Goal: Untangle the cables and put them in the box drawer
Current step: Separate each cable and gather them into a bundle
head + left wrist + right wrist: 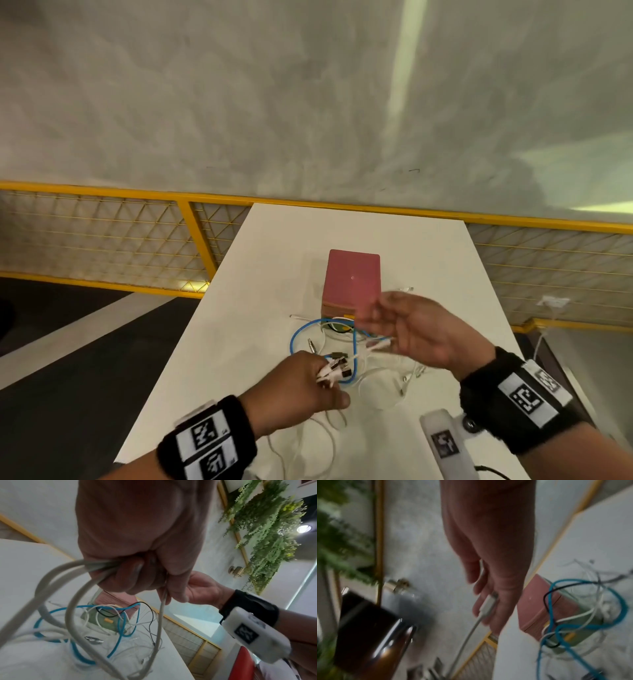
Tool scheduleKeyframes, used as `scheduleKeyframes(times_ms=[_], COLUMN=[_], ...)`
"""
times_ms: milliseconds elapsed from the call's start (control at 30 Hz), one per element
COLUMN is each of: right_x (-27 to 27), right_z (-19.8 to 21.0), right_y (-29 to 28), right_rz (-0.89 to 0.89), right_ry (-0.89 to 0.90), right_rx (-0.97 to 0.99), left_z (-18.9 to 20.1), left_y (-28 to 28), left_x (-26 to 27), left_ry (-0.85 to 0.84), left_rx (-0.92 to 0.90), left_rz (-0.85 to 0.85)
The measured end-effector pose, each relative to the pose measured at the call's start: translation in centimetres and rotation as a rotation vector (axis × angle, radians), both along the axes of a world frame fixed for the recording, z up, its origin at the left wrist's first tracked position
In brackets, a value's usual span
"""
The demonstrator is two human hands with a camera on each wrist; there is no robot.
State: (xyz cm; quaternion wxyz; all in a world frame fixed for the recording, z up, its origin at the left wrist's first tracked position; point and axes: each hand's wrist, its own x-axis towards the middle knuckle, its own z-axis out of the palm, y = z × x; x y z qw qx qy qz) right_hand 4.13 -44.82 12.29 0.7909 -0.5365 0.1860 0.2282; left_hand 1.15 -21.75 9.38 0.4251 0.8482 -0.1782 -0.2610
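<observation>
A pink box (352,279) stands mid-table, its green-lined drawer (337,328) pulled out toward me. Over and in front of the drawer lies a tangle: a blue cable (301,334), thin white cables (380,387) and a black one (150,615). My left hand (305,382) is lifted over the near part of the tangle. It grips a bunch of white cables (96,566) in a fist, their plugs sticking out. My right hand (404,327), blurred, is raised in front of the box. It pinches a white plug (488,603) whose cord trails down.
The white table (274,257) is narrow, with edges close on both sides. A yellow mesh railing (191,233) runs behind it. A white tagged device (445,442) lies at the near right. Green plants (267,527) hang on the wall.
</observation>
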Motion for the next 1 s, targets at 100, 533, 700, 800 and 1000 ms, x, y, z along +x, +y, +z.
scheduleKeyframes(times_ms=[100,533,700,800,1000], right_x=[-2.3,-4.8,-2.0,-0.8,0.5], right_z=[-1.4,-8.7,-10.8,-10.0,-8.5], right_y=[-0.1,-3.2,-3.9,-1.3,-0.4], right_rz=[0.458,0.822,0.530,0.400,0.098], right_ry=[-0.066,0.064,-0.307,-0.407,-0.085], right_rx=[-0.251,-0.953,-1.527,-1.414,-0.729], left_z=[0.2,7.0,8.7,8.9,8.7], left_y=[1.4,4.4,5.2,6.2,7.8], left_x=[-0.3,1.8,1.8,1.8,1.7], left_ry=[0.008,0.186,0.075,0.124,0.233], left_rx=[0.045,-0.508,-0.436,-0.454,-0.480], left_rz=[-0.004,0.311,0.188,0.133,0.027])
